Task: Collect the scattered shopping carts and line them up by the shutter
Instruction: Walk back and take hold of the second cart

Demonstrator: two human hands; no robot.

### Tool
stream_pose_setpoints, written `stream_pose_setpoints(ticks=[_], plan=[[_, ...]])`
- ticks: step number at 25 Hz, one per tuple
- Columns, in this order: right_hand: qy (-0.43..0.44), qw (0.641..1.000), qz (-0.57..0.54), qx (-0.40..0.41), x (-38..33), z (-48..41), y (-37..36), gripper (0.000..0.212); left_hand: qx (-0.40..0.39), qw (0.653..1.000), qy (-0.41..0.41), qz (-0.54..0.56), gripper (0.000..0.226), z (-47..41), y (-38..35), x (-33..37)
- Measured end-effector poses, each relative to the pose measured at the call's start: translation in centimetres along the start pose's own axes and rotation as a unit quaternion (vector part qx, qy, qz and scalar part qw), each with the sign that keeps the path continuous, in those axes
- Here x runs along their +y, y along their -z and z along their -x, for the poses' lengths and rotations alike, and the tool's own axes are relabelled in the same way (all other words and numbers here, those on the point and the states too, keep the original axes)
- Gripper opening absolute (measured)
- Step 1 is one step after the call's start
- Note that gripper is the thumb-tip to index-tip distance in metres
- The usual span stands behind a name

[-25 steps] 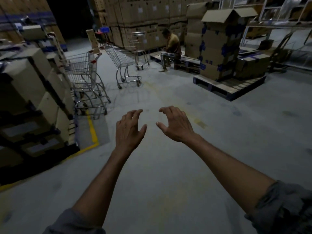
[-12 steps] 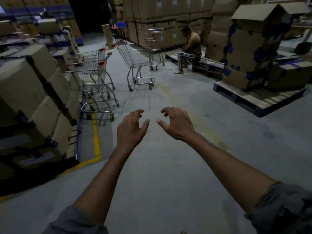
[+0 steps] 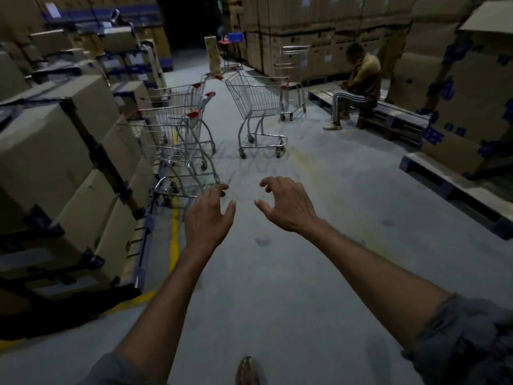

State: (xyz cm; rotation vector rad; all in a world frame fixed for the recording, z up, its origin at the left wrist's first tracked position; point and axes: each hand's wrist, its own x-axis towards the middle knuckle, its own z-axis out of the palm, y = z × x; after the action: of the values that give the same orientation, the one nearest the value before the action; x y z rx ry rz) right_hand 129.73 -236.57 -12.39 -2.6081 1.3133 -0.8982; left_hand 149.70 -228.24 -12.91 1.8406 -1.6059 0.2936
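Two nested metal shopping carts [image 3: 172,126] with red handle ends stand at the left beside the stacked boxes. A single cart [image 3: 256,100] stands alone in the aisle ahead, and another cart [image 3: 293,79] sits behind it near the box wall. My left hand [image 3: 209,215] and my right hand [image 3: 287,205] are stretched out in front of me over the floor, fingers loosely curled, holding nothing. Both hands are well short of every cart. No shutter is in view.
Cardboard boxes on pallets [image 3: 58,168] line the left side, edged by a yellow floor line [image 3: 174,234]. A person [image 3: 358,84] sits on a low pallet [image 3: 399,120] at the right. More stacked boxes on a blue pallet [image 3: 455,187] stand far right. My foot [image 3: 247,370] shows below.
I have walked forward: the carts and the seated person are closer and larger in view. My hands stay outstretched and hold nothing.
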Motion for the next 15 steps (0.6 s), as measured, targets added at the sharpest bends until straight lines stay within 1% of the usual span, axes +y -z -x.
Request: stream_pose_setpoints(ticks=[4, 6, 8, 15], plan=[[-0.001, 1.0, 0.007, 0.013, 1.3, -11.0, -6.1, 0.047, 0.008, 1.0, -0.02, -0.015, 0.039, -9.9, -4.2, -6.9], [-0.009, 1.0, 0.015, 0.014, 1.7, -16.2, -8.3, 0.048, 0.001, 0.998, -0.045, -0.035, 0.04, -14.8, -5.8, -9.6], [-0.01, 0.999, 0.022, 0.026, 2.3, -21.2, -10.0, 0.049, 0.003, 0.996, -0.065, -0.054, 0.041, -19.7, -7.4, -11.7], [-0.007, 0.997, 0.047, 0.055, 7.2, -37.3, -16.7, 0.048, 0.006, 0.993, -0.081, -0.084, 0.043, -34.0, -15.4, -17.8]])
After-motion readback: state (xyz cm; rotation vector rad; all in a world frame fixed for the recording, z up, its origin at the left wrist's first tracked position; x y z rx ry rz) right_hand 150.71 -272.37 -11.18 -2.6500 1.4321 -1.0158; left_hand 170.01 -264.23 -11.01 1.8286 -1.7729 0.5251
